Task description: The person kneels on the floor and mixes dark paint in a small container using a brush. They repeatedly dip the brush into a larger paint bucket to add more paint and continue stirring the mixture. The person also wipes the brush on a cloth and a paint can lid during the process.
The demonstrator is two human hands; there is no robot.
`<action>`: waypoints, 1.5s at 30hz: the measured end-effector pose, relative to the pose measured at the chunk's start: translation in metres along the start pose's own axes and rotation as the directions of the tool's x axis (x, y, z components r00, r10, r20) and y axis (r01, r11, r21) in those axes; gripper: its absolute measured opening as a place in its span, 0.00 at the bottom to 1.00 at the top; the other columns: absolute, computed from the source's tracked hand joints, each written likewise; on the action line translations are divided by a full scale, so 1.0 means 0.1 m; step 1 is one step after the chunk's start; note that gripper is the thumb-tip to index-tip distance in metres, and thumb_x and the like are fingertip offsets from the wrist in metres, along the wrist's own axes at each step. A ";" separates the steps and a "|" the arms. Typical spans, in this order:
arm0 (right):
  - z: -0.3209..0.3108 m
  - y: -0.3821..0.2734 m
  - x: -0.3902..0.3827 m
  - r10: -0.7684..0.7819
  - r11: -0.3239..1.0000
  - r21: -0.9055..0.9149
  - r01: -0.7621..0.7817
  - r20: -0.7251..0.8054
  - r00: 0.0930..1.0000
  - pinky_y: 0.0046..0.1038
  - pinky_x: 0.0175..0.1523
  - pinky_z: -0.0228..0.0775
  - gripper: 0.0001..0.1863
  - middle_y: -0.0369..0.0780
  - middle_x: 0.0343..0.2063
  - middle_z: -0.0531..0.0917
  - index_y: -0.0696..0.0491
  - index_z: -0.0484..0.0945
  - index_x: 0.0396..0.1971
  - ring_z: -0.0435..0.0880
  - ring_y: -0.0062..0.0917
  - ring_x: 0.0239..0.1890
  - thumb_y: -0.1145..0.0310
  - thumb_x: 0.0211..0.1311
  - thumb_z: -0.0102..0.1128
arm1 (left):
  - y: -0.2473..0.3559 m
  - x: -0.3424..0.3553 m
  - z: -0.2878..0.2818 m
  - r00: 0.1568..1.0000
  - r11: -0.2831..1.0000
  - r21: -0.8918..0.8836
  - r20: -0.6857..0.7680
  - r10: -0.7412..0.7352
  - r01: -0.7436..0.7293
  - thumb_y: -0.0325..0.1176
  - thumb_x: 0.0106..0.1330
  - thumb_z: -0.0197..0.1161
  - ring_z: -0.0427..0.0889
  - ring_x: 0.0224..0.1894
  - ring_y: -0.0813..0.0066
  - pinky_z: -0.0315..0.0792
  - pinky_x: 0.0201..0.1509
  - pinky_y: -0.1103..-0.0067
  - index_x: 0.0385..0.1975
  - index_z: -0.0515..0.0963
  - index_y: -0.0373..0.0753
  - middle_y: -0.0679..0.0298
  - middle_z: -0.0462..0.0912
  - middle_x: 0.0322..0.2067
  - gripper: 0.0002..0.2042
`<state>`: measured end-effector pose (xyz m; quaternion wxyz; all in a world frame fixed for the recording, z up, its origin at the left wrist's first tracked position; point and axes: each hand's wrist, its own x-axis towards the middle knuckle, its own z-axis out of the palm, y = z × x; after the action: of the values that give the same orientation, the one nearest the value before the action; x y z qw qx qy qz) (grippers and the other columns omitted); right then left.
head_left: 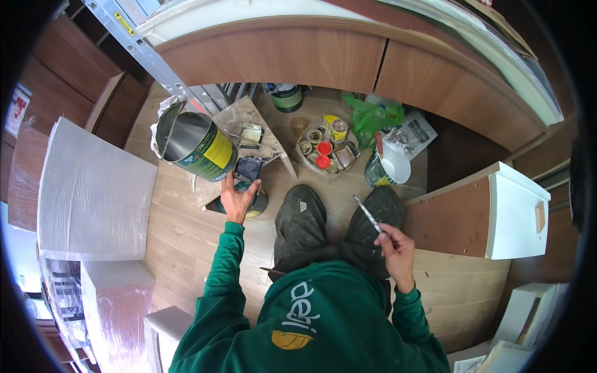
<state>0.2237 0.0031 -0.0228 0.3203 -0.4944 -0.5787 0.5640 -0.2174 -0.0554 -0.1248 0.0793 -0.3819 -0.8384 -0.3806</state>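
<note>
My left hand (237,199) is at a small dark square container (248,167), with the thumb and fingers on either side of its near edge. Just behind it stands a large tall green and yellow paint can (210,151), open at the top, with its rim smeared white. My right hand (396,250) pinches a thin tool (367,213) smeared with white and grey, its tip pointing up and to the left over my right knee. Its exact kind is unclear. A small open tin (251,133) sits on a paint-stained wooden board (273,144) beyond the dark container.
A tray (341,176) of small tins, two with red lids, lies ahead. Right of it are a green plastic bag (376,115) and a bucket (377,172) holding tools. A ladder (146,53) leans at the upper left; wrapped furniture (96,186) stands left, a drawer unit (460,217) right.
</note>
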 end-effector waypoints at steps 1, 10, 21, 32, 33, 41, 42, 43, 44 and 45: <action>0.01 0.01 0.00 -0.001 1.000 0.009 0.001 -0.004 1.000 0.18 0.32 0.70 0.13 0.34 0.30 0.87 0.56 0.85 0.55 0.77 0.11 0.26 0.72 0.74 0.61 | -0.03 0.03 0.04 0.999 0.998 0.053 0.018 -0.026 0.025 0.55 0.49 0.83 0.82 0.52 0.41 0.78 0.52 0.60 0.62 0.76 0.27 0.41 0.80 0.53 0.46; 0.03 0.14 -0.04 0.022 0.996 0.090 -0.019 -0.025 0.999 0.17 0.28 0.66 0.13 0.34 0.29 0.87 0.57 0.85 0.55 0.73 0.11 0.23 0.72 0.75 0.61 | -0.11 0.07 0.20 0.981 0.961 0.246 0.112 -0.161 0.130 0.56 0.53 0.78 0.81 0.55 0.41 0.78 0.54 0.58 0.72 0.67 0.36 0.42 0.70 0.63 0.48; 0.06 0.22 0.00 0.034 0.989 0.141 -0.033 -0.005 0.999 0.17 0.28 0.66 0.13 0.35 0.30 0.87 0.57 0.85 0.54 0.73 0.11 0.23 0.73 0.75 0.61 | 0.13 0.10 0.24 0.959 0.948 0.192 0.078 -0.273 0.255 0.57 0.51 0.79 0.79 0.58 0.37 0.77 0.58 0.58 0.73 0.61 0.29 0.37 0.70 0.65 0.55; 0.13 0.19 0.07 0.082 0.970 0.223 -0.099 0.085 0.993 0.17 0.28 0.66 0.13 0.37 0.31 0.87 0.57 0.84 0.55 0.74 0.12 0.23 0.72 0.76 0.60 | 0.05 0.02 0.06 0.971 0.966 0.145 0.076 -0.227 0.215 0.53 0.50 0.80 0.81 0.55 0.43 0.77 0.56 0.60 0.72 0.64 0.29 0.40 0.76 0.59 0.53; 0.16 0.18 0.09 0.090 0.966 0.236 -0.108 0.085 0.992 0.17 0.28 0.66 0.13 0.37 0.31 0.87 0.57 0.83 0.56 0.74 0.12 0.23 0.71 0.77 0.59 | -0.01 -0.02 0.01 0.977 0.974 0.109 0.056 -0.206 0.199 0.51 0.50 0.80 0.82 0.54 0.45 0.78 0.55 0.62 0.71 0.65 0.28 0.42 0.79 0.56 0.51; 0.53 0.26 0.39 0.184 0.927 0.280 -0.248 0.236 0.954 0.16 0.29 0.65 0.14 0.36 0.33 0.86 0.58 0.81 0.55 0.73 0.12 0.24 0.67 0.79 0.57 | -0.64 -0.80 -0.37 0.659 0.386 -0.635 0.267 -0.703 0.669 0.22 0.57 0.60 0.79 0.29 0.73 0.74 0.32 0.78 0.49 0.79 0.25 0.58 0.82 0.34 0.19; 0.57 0.26 0.43 0.176 0.931 0.269 -0.248 0.265 0.948 0.16 0.29 0.65 0.14 0.35 0.33 0.86 0.58 0.81 0.55 0.74 0.12 0.24 0.66 0.79 0.57 | -0.72 -0.88 -0.43 0.641 0.344 -0.648 0.297 -0.708 0.680 0.20 0.56 0.57 0.78 0.27 0.74 0.72 0.30 0.79 0.47 0.80 0.25 0.58 0.82 0.33 0.17; 0.61 0.25 0.47 0.199 0.933 0.239 -0.269 0.279 0.939 0.16 0.29 0.64 0.14 0.35 0.33 0.86 0.58 0.81 0.55 0.74 0.12 0.24 0.66 0.79 0.57 | -0.77 -0.94 -0.49 0.617 0.306 -0.650 0.322 -0.718 0.695 0.18 0.55 0.54 0.77 0.25 0.75 0.70 0.28 0.80 0.44 0.80 0.25 0.58 0.82 0.33 0.17; 0.64 0.23 0.51 0.223 0.934 0.210 -0.289 0.291 0.931 0.16 0.29 0.64 0.14 0.35 0.33 0.86 0.58 0.82 0.54 0.74 0.12 0.24 0.66 0.79 0.57 | -0.81 -1.01 -0.56 0.720 0.492 -0.567 0.294 -0.628 0.661 0.17 0.54 0.51 0.78 0.28 0.73 0.70 0.28 0.81 0.41 0.81 0.24 0.58 0.83 0.33 0.16; 0.67 0.21 0.55 0.206 0.944 0.188 -0.271 0.306 0.930 0.16 0.29 0.64 0.14 0.35 0.33 0.86 0.58 0.82 0.54 0.74 0.12 0.24 0.66 0.79 0.57 | -0.82 -1.03 -0.60 0.716 0.422 -0.638 0.308 -0.626 0.644 0.17 0.55 0.51 0.78 0.29 0.72 0.70 0.29 0.80 0.41 0.81 0.24 0.57 0.83 0.34 0.16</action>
<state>0.1495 0.0290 -0.0638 0.2176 -0.4363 -0.4852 0.7259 -0.2126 -0.1916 -0.1742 -0.2326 -0.0412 -0.7057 -0.6680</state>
